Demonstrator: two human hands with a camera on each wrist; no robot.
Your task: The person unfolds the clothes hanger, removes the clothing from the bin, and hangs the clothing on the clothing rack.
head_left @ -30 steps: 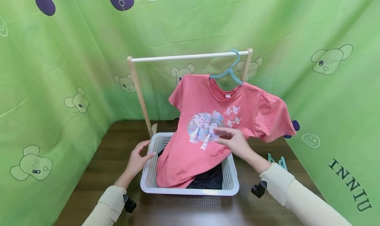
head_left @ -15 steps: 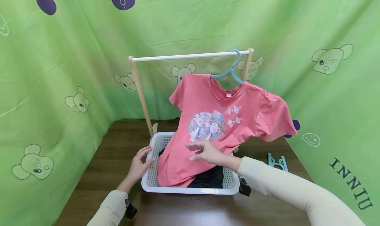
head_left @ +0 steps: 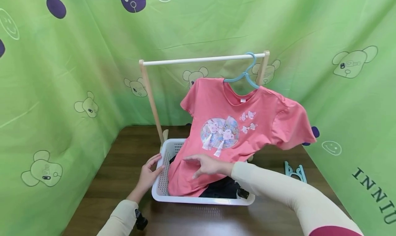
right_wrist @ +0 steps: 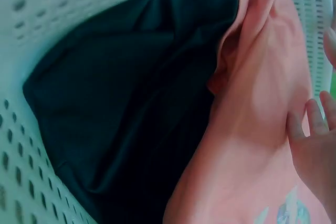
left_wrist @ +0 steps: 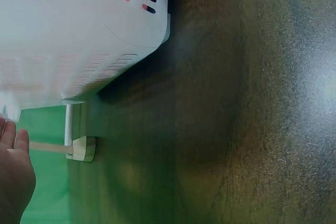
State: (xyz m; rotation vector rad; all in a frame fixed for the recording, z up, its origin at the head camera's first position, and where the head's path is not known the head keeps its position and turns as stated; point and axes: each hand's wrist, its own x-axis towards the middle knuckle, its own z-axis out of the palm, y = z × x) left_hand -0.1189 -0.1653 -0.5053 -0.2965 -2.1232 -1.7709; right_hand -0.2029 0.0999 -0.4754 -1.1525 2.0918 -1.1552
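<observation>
A pink short-sleeved T-shirt (head_left: 205,108) hangs from a light-blue hanger (head_left: 245,74) hooked on the rack's white bar. Its lower part drops into a white perforated laundry basket (head_left: 204,200), beside dark cloth (head_left: 219,189). My left hand (head_left: 146,177) is at the basket's left rim, fingers and thumb spread and fingertips right at the edge. Over the lower front of the T-shirt, below its round printed patch, is my right hand (head_left: 208,165), thumb apart from the fingers. In the right wrist view, the fingertips of this right hand (right_wrist: 317,140) overlap the pink fabric.
The drying rack (head_left: 198,60) has wooden legs and stands behind the basket. To the right, a light-blue plastic piece (head_left: 295,173) lies on the dark wooden table (head_left: 105,174). A green printed curtain (head_left: 102,40) encloses the back and sides.
My right hand has moved left and down across the T-shirt, from the printed patch to the lower front. My left hand stays at the basket rim. The head view has shifted slightly.
</observation>
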